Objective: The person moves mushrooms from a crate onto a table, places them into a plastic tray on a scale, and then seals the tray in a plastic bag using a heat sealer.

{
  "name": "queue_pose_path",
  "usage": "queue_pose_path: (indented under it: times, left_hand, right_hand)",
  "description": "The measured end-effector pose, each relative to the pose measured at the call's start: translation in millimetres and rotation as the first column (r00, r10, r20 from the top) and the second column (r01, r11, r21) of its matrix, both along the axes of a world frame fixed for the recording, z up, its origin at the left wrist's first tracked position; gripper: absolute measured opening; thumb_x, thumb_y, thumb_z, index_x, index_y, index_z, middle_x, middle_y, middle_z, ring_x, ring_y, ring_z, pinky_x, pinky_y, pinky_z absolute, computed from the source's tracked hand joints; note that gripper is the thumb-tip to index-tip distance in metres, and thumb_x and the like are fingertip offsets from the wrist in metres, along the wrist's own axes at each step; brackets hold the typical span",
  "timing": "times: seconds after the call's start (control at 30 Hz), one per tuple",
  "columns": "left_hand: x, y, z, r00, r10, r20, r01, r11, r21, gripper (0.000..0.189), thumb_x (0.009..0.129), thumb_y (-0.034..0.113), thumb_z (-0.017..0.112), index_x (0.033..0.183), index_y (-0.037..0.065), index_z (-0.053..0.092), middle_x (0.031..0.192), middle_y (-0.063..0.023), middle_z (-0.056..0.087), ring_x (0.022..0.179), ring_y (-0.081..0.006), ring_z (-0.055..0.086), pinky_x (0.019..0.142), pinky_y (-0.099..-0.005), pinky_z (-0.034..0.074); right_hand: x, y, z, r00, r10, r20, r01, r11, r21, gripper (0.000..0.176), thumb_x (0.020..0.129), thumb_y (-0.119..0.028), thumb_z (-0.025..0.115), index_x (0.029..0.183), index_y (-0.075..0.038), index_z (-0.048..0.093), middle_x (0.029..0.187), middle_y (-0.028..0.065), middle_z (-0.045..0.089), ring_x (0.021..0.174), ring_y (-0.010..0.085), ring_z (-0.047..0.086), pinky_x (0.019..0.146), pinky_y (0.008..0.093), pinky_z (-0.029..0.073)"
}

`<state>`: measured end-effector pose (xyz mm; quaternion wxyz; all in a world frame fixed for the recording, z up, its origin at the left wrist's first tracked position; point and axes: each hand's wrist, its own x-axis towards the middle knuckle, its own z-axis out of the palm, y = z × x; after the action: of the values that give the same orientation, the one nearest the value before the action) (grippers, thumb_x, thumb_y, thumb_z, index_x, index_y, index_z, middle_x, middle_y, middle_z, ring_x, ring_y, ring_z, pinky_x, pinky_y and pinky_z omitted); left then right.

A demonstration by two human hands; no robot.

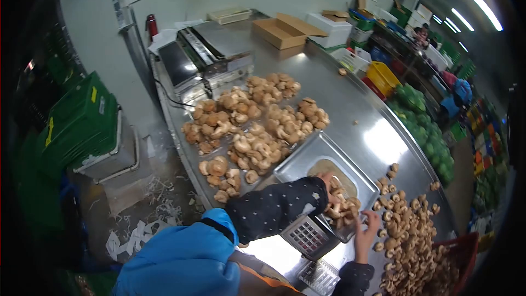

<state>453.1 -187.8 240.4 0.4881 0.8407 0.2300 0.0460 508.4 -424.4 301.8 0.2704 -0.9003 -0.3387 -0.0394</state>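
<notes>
Brown mushrooms [344,206] are heaped in a small clear container [346,234] at the near corner of a shallow metal tray [300,169]. My left hand [330,185] reaches over the tray from the left, its fingers curled against the mushrooms at the far side of the heap. On the near right side, my right hand [367,234] has thumb and forefinger apart, right at the edge of the heap. Just below the container is a scale with a keypad [309,237]. Brown paper-coloured material [327,170] lies in the tray beyond my left hand.
Packed mushroom bundles [255,145] cover the table's left side, near another machine [192,57]. Loose mushrooms [408,230] spread at the right beside a red crate [463,257]. A cardboard box [282,30] stands at the back. Green crates [82,120] are stacked left.
</notes>
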Motion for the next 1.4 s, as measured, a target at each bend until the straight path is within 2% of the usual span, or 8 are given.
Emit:
queue_pose_path:
  times: [0.23, 0.4, 0.5, 0.97, 1.03, 1.17, 1.23, 1.4]
  left_hand:
    - [5, -11, 14, 0.949, -0.074, -0.306, 0.084, 0.996, 0.018, 0.112, 0.051, 0.039, 0.084, 0.14, 0.012, 0.022, 0.133, -0.0297, 0.032, 0.122, -0.0412, 0.039, 0.104, -0.0406, 0.033]
    - [1, -9, 17, 0.955, -0.071, -0.287, 0.071, 0.997, -0.008, 0.11, 0.051, 0.038, 0.084, 0.14, 0.012, 0.024, 0.131, -0.029, 0.034, 0.12, -0.0404, 0.041, 0.103, -0.0404, 0.034]
    - [-4, -8, 18, 0.956, -0.076, -0.282, 0.074, 0.997, -0.018, 0.11, 0.051, 0.037, 0.084, 0.14, 0.012, 0.024, 0.13, -0.0287, 0.035, 0.119, -0.04, 0.041, 0.102, -0.0402, 0.034]
    - [-188, 40, 7, 0.938, 0.013, 0.346, -0.052, 0.993, 0.103, 0.098, 0.044, 0.032, 0.085, 0.129, 0.007, 0.04, 0.113, -0.0215, 0.051, 0.101, -0.0347, 0.049, 0.091, -0.0388, 0.039]
    - [-229, 43, -18, 0.855, 0.125, 0.504, 0.055, 0.943, -0.328, 0.095, 0.044, 0.03, 0.085, 0.126, 0.007, 0.042, 0.11, -0.0186, 0.053, 0.1, -0.0343, 0.05, 0.09, -0.0381, 0.04]
    - [-334, 41, 33, 0.943, 0.225, 0.246, -0.205, 0.973, -0.106, 0.09, 0.044, 0.021, 0.084, 0.122, 0.01, 0.042, 0.113, -0.0155, 0.052, 0.102, -0.0306, 0.052, 0.089, -0.0361, 0.042]
    - [-380, 39, 75, 0.955, 0.251, 0.159, -0.179, 0.912, -0.369, 0.088, 0.048, 0.012, 0.085, 0.123, 0.009, 0.038, 0.114, -0.0114, 0.051, 0.107, -0.0237, 0.052, 0.093, -0.0319, 0.042]
    - [-455, -5, 6, 0.816, 0.517, 0.258, -0.462, 0.852, -0.247, 0.077, 0.056, 0.032, 0.078, 0.12, 0.006, 0.044, 0.118, -0.0135, 0.047, 0.107, -0.0265, 0.046, 0.093, -0.0378, 0.037]
  right_hand:
    - [53, -15, -39, 0.631, 0.102, -0.769, 0.121, 0.966, 0.227, 0.034, 0.09, -0.015, 0.051, 0.123, -0.011, 0.043, 0.083, 0.0035, 0.057, 0.075, 0.0132, 0.057, 0.063, 0.0326, 0.051]
    - [45, -9, -34, 0.709, 0.033, -0.704, 0.125, 0.977, 0.172, 0.036, 0.09, -0.015, 0.047, 0.125, -0.01, 0.039, 0.081, 0.0066, 0.057, 0.067, 0.0157, 0.059, 0.053, 0.0303, 0.05]
    - [16, 3, -11, 0.443, 0.164, -0.881, 0.204, 0.939, 0.277, 0.039, 0.093, -0.023, 0.043, 0.13, -0.013, 0.036, 0.091, 0.0118, 0.053, 0.073, 0.0268, 0.063, 0.057, 0.037, 0.055]
    - [-166, 73, 50, 0.784, 0.087, -0.615, -0.005, 0.991, 0.134, 0.051, 0.096, -0.034, 0.043, 0.13, 0.004, 0.04, 0.121, 0.0191, 0.051, 0.1, 0.0266, 0.056, 0.08, 0.0337, 0.048]
    - [-196, 77, 27, 0.888, 0.145, -0.436, -0.102, 0.988, 0.12, 0.048, 0.097, -0.031, 0.043, 0.129, 0.004, 0.042, 0.125, 0.0202, 0.049, 0.112, 0.0276, 0.049, 0.093, 0.0362, 0.04]
    - [-253, 84, 17, 0.764, 0.224, -0.605, -0.134, 0.972, 0.192, 0.045, 0.097, -0.028, 0.041, 0.13, 0.004, 0.041, 0.13, 0.0211, 0.045, 0.12, 0.0304, 0.042, 0.101, 0.0363, 0.032]
    - [-277, 96, 40, 0.694, 0.252, -0.675, -0.205, 0.967, 0.149, 0.046, 0.097, -0.028, 0.041, 0.131, 0.004, 0.04, 0.13, 0.0219, 0.045, 0.119, 0.0312, 0.043, 0.099, 0.0361, 0.033]
    - [-298, 119, 5, 0.55, 0.367, -0.75, -0.473, 0.877, 0.082, 0.038, 0.096, -0.03, 0.043, 0.115, 0.003, 0.051, 0.094, 0.0171, 0.059, 0.085, 0.0274, 0.054, 0.08, 0.0371, 0.042]
